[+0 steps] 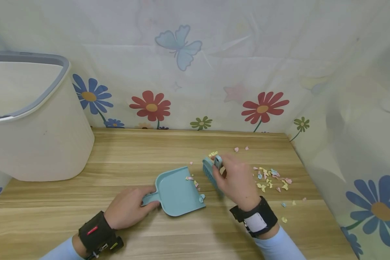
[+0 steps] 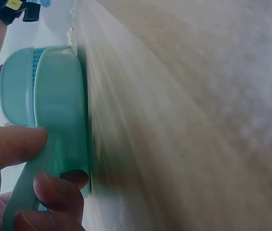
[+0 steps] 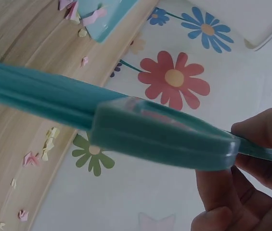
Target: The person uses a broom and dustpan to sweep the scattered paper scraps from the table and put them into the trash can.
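My left hand (image 1: 130,207) grips the short handle of a light blue dustpan (image 1: 178,193), thumb on top in the left wrist view. The pan lies on the wooden table, its open edge facing right. Beside that edge, my right hand (image 1: 238,180) holds a matching blue hand brush (image 1: 208,168) by its handle, the bristles turned toward the pan. A few paper scraps (image 1: 202,198) lie at the pan's lip. More small pink, yellow and blue scraps (image 1: 274,172) are scattered to the right of the right hand. Close up, the brush (image 3: 160,139) crosses the right wrist view.
A large white bin (image 1: 52,144) with a grey rim stands at the back left of the table (image 1: 133,148). Behind and to the right hangs a flower-printed sheet (image 1: 117,61). Some loose scraps (image 1: 236,149) lie near the table's back edge.
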`<state>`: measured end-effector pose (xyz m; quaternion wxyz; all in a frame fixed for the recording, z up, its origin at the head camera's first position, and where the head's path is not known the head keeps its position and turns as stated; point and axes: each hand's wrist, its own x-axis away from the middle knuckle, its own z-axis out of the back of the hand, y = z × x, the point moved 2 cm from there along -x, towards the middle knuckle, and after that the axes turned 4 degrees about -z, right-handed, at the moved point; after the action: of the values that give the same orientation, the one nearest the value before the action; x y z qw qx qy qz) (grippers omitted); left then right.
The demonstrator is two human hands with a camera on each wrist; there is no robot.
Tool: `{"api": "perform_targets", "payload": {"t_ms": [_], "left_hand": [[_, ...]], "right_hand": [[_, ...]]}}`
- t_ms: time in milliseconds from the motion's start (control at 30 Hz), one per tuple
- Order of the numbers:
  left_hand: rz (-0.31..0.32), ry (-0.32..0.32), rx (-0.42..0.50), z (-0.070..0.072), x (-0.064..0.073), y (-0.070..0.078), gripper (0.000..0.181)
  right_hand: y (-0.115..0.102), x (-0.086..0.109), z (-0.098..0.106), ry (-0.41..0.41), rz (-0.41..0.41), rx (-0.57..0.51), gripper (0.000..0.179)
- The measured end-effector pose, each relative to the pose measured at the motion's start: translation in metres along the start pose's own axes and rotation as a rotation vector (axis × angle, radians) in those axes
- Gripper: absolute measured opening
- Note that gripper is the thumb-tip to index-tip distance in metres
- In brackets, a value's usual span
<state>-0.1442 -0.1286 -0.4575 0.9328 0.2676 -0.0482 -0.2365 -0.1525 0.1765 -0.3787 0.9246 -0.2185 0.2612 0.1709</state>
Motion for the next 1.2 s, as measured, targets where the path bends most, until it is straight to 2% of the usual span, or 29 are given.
{"api": "perform_targets", "payload": {"t_ms": [100, 233, 467, 600, 700, 933, 1067, 1200], "left_hand": [[-0.002, 0.0, -0.003, 0.0, 0.0, 0.0, 0.039], [0.001, -0.009, 0.003, -0.001, -0.001, 0.0, 0.036], [-0.029, -0.015, -0.012, -0.003, -0.001, -0.002, 0.028], [-0.015, -0.007, -0.016, -0.005, -0.001, -0.003, 0.03], [0.005, -0.007, -0.014, -0.005, -0.001, -0.004, 0.033], [0.023, -0.016, 0.0, -0.004, -0.001, -0.003, 0.037], [0.046, -0.012, 0.003, -0.001, -0.001, -0.004, 0.045], [0.064, -0.013, -0.008, 0.002, -0.002, -0.007, 0.048]], "right_hand": [[-0.001, 0.001, -0.003, -0.018, -0.03, -0.002, 0.01], [-0.003, 0.002, -0.007, -0.035, -0.058, -0.064, 0.012], [-0.007, 0.003, -0.012, -0.034, -0.051, -0.192, 0.01], [-0.008, 0.002, -0.01, 0.022, -0.082, -0.31, 0.011], [-0.008, 0.001, -0.006, 0.083, -0.097, -0.333, 0.013], [-0.003, 0.001, -0.003, 0.126, -0.084, -0.216, 0.012], [0.0, 0.002, -0.009, 0.144, -0.036, -0.113, 0.013], [0.001, 0.004, -0.018, 0.148, 0.023, 0.004, 0.021]]}}
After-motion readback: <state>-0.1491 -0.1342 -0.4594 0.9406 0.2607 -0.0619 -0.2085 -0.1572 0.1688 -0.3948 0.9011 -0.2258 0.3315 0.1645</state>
